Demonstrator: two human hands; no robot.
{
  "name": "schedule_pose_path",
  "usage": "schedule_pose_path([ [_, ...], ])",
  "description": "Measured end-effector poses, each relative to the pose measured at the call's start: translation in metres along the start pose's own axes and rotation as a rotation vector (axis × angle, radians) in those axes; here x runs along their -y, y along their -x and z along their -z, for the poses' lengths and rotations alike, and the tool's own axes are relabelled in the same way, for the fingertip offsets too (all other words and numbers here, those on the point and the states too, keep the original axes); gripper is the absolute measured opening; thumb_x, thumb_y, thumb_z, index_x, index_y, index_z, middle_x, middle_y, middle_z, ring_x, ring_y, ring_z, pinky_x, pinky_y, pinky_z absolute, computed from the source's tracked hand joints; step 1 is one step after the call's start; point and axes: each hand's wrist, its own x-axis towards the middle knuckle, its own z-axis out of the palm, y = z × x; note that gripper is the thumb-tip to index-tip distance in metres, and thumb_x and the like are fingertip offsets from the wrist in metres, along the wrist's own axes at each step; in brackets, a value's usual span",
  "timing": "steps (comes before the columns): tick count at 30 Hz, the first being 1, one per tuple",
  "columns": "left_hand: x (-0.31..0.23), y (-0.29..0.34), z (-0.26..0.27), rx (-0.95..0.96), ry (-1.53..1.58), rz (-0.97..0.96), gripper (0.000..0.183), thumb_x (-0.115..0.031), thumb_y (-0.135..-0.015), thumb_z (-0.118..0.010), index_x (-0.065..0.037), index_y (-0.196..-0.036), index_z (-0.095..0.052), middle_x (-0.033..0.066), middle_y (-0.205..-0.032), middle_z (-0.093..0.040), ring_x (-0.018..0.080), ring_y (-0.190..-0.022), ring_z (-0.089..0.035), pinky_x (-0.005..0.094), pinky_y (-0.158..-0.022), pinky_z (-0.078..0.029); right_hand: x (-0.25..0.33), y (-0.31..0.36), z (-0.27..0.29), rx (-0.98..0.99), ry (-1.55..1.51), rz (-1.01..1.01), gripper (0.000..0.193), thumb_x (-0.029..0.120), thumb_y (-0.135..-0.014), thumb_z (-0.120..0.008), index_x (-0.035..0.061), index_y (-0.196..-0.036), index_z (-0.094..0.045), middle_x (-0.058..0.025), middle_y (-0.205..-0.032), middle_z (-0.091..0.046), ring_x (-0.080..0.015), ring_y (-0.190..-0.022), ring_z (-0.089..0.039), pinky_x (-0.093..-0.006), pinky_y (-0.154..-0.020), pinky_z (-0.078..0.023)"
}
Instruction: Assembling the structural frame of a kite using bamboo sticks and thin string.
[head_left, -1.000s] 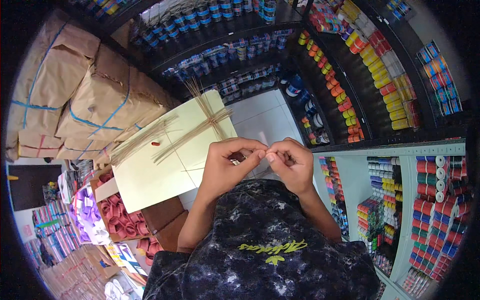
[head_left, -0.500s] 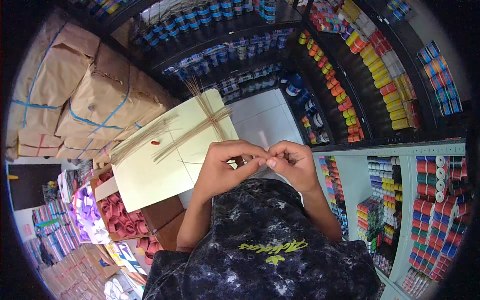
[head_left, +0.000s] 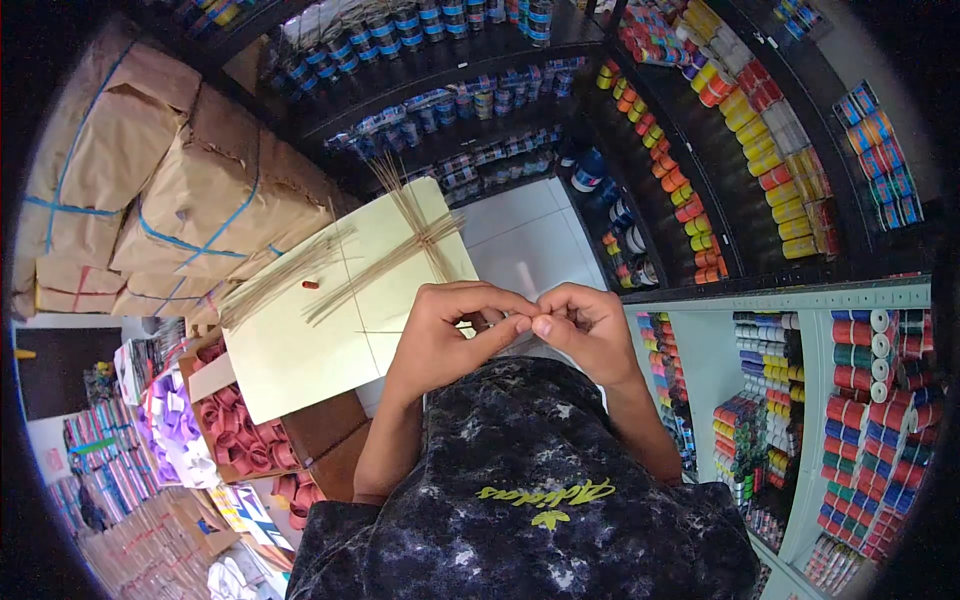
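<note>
In front of my chest, my left hand (head_left: 450, 325) and my right hand (head_left: 588, 328) meet, thumbs and forefingers pinched tip to tip. One thin tan stick (head_left: 380, 332) juts out to the left from behind my left hand, over the pale yellow board (head_left: 275, 385). What lies between the fingertips is too small to make out. On the board, thin sticks form a crossed bundle (head_left: 425, 241), bound at the crossing. Loose sticks (head_left: 285, 275) lie to the left, with a small red object (head_left: 310, 285), perhaps a spool, beside them.
Paper-wrapped parcels (head_left: 190, 200) tied with blue cord are stacked at the left. A carton of pink rolled strips (head_left: 245, 435) stands below the board. Dark shelves with yellow spools (head_left: 765, 150) rise at the back and right. Pale green shelving (head_left: 800, 420) holds more spools nearby.
The free end of the thin stick beside my left hand has dipped slightly lower. Both hands keep nearly the same place and pinch.
</note>
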Motion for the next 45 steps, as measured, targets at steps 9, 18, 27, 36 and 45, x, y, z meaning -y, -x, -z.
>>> schedule_pose_path([
  [9,0.004,0.001,0.000,-0.004,0.093,0.047,0.019,0.000,-0.086,-0.075,0.004,-0.104,-0.071,0.0059,-0.088,-0.074,0.0064,-0.075,-0.066,0.0206,-0.065,-0.051,0.004,0.002,-0.002,-0.032,0.046,0.019,0.009,0.009,-0.093,-0.071,0.0009,-0.096,-0.068,0.0072,-0.077,-0.057,0.0008,-0.067,-0.043,-0.0190,-0.058,-0.033],
  [18,0.001,0.001,0.004,0.029,0.042,-0.019,0.018,0.001,-0.084,-0.076,0.002,-0.102,-0.072,0.0060,-0.086,-0.074,0.0068,-0.072,-0.066,0.0213,-0.063,-0.052,0.013,-0.001,0.002,0.048,0.158,0.063,0.009,0.010,-0.091,-0.073,0.0017,-0.093,-0.069,0.0095,-0.070,-0.046,-0.0001,-0.062,-0.036,-0.0207,-0.054,-0.028],
  [27,-0.003,-0.003,0.006,0.078,-0.064,-0.130,0.014,-0.001,-0.082,-0.078,-0.003,-0.096,-0.078,0.0095,-0.086,-0.076,0.0143,-0.074,-0.071,0.0262,-0.066,-0.054,0.023,-0.002,0.007,0.140,0.162,-0.026,0.011,0.011,-0.093,-0.071,0.0006,-0.095,-0.070,0.0116,-0.068,-0.042,0.0011,-0.062,-0.034,-0.0196,-0.054,-0.025],
  [36,-0.004,-0.003,0.006,0.048,-0.089,-0.125,0.016,-0.002,-0.080,-0.079,-0.004,-0.096,-0.079,0.0097,-0.084,-0.076,0.0154,-0.074,-0.070,0.0269,-0.067,-0.054,0.024,-0.003,0.007,0.160,0.119,-0.075,0.011,0.011,-0.095,-0.070,0.0005,-0.098,-0.069,0.0125,-0.070,-0.046,0.0027,-0.062,-0.035,-0.0183,-0.053,-0.025],
  [45,0.000,-0.004,0.006,0.020,-0.086,-0.120,0.013,-0.001,-0.081,-0.079,-0.002,-0.093,-0.077,0.0067,-0.078,-0.072,0.0087,-0.065,-0.062,0.0247,-0.060,-0.048,0.019,-0.004,0.005,0.116,0.069,-0.101,0.011,0.012,-0.094,-0.071,0.0011,-0.094,-0.069,0.0121,-0.068,-0.046,0.0028,-0.061,-0.035,-0.0186,-0.052,-0.025],
])
